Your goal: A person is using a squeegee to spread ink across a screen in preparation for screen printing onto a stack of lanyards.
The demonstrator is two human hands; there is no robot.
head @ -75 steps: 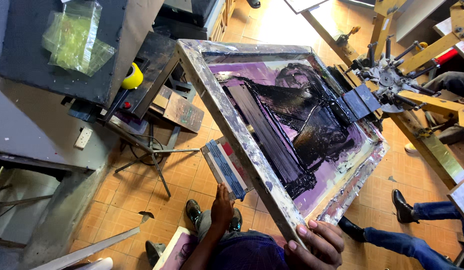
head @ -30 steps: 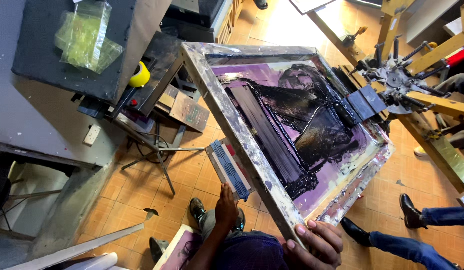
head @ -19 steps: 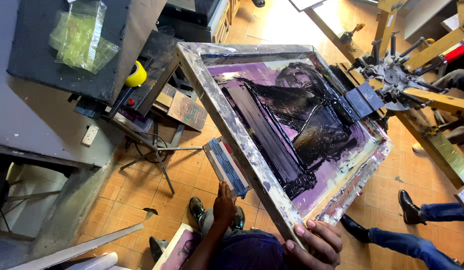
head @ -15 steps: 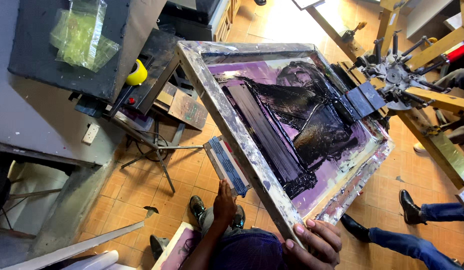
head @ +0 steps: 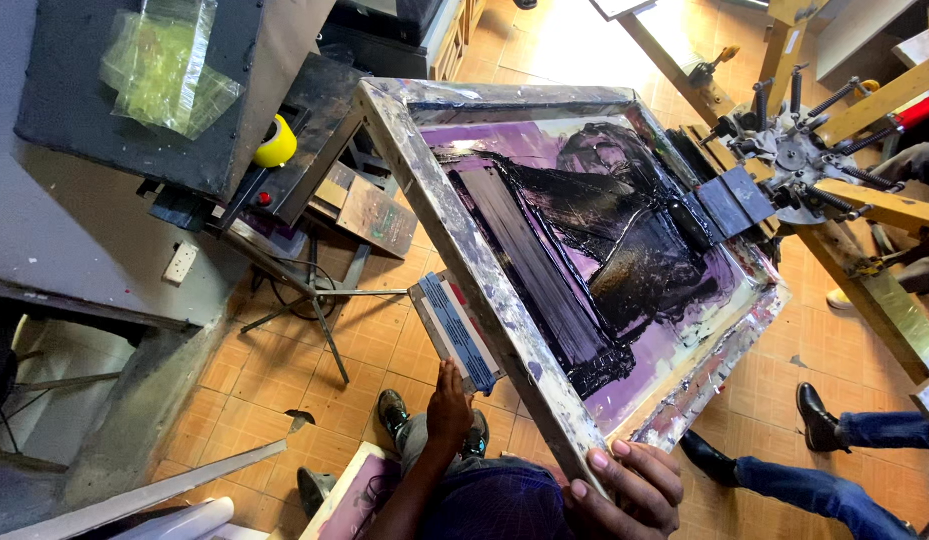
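— What are the two hands doing?

— The right hand grips the near corner of the screen-printing frame, its fingers curled over the wooden edge and closed on it. The left hand reaches under the frame and holds the squeegee; its fingers are wrapped around the lower end of it, though the grip itself is partly hidden.

— Where is the frame?

— Tilted up off the floor, its far end clamped into the rotary press with the yellow wooden arms. The mesh inside is purple, and thick black ink is spread across it in a broad smear — one straight band runs along the left inner side.

— And the squeegee?

— Just beside the frame's left rail, on the outer side, its blade edge striped blue and pale.

— What else lies around?

— A dark platen at upper left carries a crumpled clear plastic bag. Near it sits a yellow roll of tape. Below are orange floor tiles and the person's own shoes. At lower right another person's jeans-clad legs and black shoe stand by the press
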